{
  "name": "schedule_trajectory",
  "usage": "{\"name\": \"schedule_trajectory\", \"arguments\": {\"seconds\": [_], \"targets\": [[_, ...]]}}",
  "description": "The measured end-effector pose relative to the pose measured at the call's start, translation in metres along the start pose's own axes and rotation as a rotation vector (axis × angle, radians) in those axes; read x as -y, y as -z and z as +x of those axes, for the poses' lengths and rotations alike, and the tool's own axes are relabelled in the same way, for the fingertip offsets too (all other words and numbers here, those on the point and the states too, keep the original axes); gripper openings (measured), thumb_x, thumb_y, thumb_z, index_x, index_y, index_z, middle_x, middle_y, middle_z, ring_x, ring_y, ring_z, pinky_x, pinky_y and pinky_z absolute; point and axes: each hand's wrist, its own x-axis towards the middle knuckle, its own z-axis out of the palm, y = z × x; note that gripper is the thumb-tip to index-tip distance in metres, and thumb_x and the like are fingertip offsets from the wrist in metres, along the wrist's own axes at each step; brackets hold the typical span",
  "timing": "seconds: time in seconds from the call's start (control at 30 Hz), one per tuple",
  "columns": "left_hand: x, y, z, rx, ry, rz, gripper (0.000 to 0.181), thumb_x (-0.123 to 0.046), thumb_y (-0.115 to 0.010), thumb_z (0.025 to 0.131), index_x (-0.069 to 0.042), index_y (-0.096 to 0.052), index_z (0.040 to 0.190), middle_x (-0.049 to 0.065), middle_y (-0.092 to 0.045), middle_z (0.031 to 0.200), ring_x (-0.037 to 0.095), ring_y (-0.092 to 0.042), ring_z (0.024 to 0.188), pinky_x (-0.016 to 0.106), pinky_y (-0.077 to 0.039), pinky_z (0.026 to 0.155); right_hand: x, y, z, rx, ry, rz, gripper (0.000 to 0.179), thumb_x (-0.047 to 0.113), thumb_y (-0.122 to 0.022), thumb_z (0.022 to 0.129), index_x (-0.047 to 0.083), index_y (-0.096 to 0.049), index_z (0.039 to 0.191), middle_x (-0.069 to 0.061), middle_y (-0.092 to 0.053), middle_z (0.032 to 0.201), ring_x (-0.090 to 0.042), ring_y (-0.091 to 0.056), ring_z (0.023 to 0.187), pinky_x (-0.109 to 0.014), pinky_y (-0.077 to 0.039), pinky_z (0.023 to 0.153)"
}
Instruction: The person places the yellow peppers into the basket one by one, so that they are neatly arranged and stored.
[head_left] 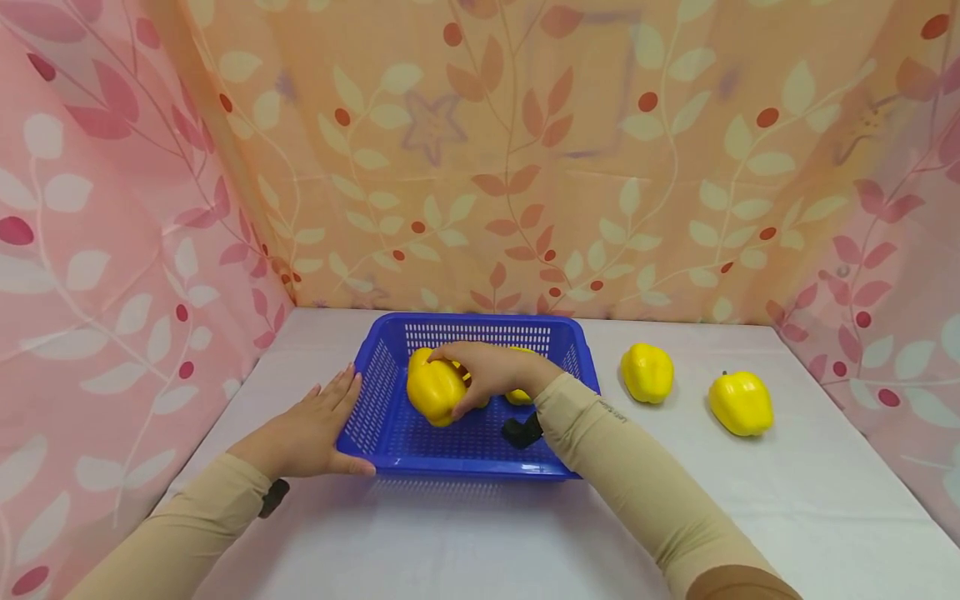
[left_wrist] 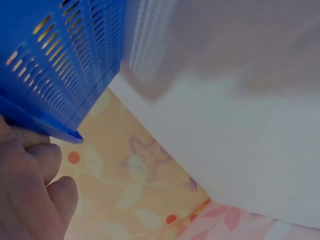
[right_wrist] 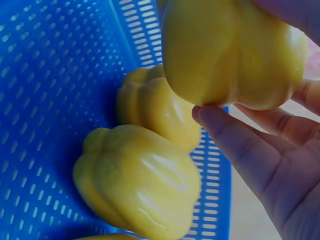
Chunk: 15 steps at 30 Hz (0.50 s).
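Observation:
My right hand holds a yellow bell pepper over the left part of a blue perforated basket, thumb and fingers on either side of it. Beneath that pepper, the right wrist view has two more yellow bell peppers side by side in the basket, a nearer one and a farther one. The right hand partly covers these in the head view. My left hand rests against the basket's left rim, fingers extended along it and thumb at the front corner.
Two yellow bell peppers lie on the white table right of the basket, one nearer it and one farther right. A patterned orange curtain hangs behind the table, with pink patterned cloth at the sides.

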Motion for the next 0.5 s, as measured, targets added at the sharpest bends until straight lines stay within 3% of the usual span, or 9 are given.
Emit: {"name": "schedule_trajectory", "arguments": {"seconds": [0.4, 0.5], "targets": [[0.003, -0.005, 0.001, -0.010, -0.002, 0.011, 0.128, -0.083, -0.050, 0.060, 0.007, -0.013, 0.143, 0.024, -0.007, 0.150, 0.039, -0.009, 0.137, 0.057, -0.014, 0.107, -0.003, -0.014, 0.006, 0.069, -0.059, 0.050, 0.076, 0.030, -0.083, 0.065, 0.023, -0.044, 0.130, 0.009, -0.051, 0.110, -0.012, -0.046, 0.100, -0.028, -0.041, 0.088], [0.004, -0.006, 0.002, -0.014, -0.005, 0.014, 0.128, -0.083, -0.049, 0.059, 0.007, -0.013, 0.143, 0.024, -0.007, 0.150, 0.038, -0.009, 0.137, 0.057, -0.014, 0.107, -0.003, -0.014, 0.007, 0.073, -0.056, 0.020, 0.076, 0.031, -0.083, 0.065, 0.022, -0.044, 0.130, 0.009, -0.051, 0.109, -0.013, -0.045, 0.099, -0.026, -0.040, 0.087]]}}
